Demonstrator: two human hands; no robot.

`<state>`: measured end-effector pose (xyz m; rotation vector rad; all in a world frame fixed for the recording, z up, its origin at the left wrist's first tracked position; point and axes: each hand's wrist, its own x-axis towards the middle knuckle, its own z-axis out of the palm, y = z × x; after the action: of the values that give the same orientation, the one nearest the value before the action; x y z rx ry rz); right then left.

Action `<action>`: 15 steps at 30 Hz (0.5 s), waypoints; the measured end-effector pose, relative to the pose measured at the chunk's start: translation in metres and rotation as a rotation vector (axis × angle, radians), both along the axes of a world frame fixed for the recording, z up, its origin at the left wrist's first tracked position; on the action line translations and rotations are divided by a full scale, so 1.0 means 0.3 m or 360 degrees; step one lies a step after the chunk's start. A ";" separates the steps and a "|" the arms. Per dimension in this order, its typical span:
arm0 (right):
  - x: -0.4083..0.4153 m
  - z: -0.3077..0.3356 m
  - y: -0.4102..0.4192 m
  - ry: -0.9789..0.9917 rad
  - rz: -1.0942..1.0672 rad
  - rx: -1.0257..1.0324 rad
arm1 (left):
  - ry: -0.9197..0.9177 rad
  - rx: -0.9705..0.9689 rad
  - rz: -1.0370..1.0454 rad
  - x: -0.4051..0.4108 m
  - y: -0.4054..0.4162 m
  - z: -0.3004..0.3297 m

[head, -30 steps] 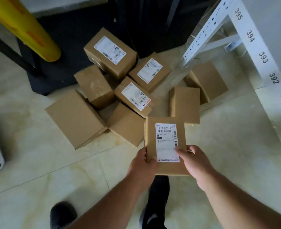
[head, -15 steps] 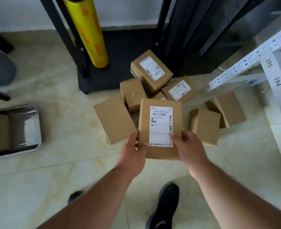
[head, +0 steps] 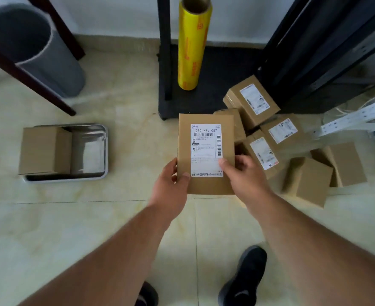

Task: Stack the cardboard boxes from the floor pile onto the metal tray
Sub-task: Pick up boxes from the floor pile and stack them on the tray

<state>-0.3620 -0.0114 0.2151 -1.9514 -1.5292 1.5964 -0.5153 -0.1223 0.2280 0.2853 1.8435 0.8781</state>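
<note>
Head view, pale tiled floor [head: 49, 228], white wall [head: 120, 16], metal tray [head: 94, 151]

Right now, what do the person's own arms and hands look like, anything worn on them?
Both arms are bare as far as the picture shows: no sleeves. The left hand and right hand wear no gloves, and no rings, watch or wristband can be seen.

Floor betw. hands & metal tray [head: 103, 151]: bare tile, open.
Tray: right half free; box [head: 44, 150] fills left.
Right side: floor pile [head: 270, 138] blocks.
Behind: black stand [head: 166, 62], yellow roll [head: 192, 51].
</note>
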 end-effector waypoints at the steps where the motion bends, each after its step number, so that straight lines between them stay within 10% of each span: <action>1: -0.039 0.008 -0.013 0.0001 0.0017 0.0008 | 0.0001 0.0002 0.0010 -0.037 -0.017 0.005; 15: -0.603 0.060 -0.238 -0.0066 0.0162 0.0000 | -0.0022 0.0028 0.0166 -0.576 -0.277 0.047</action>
<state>-0.5428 -0.0830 0.2331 -1.9472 -1.6698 1.6043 -0.6881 -0.2054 0.2422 0.1949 1.8518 0.9657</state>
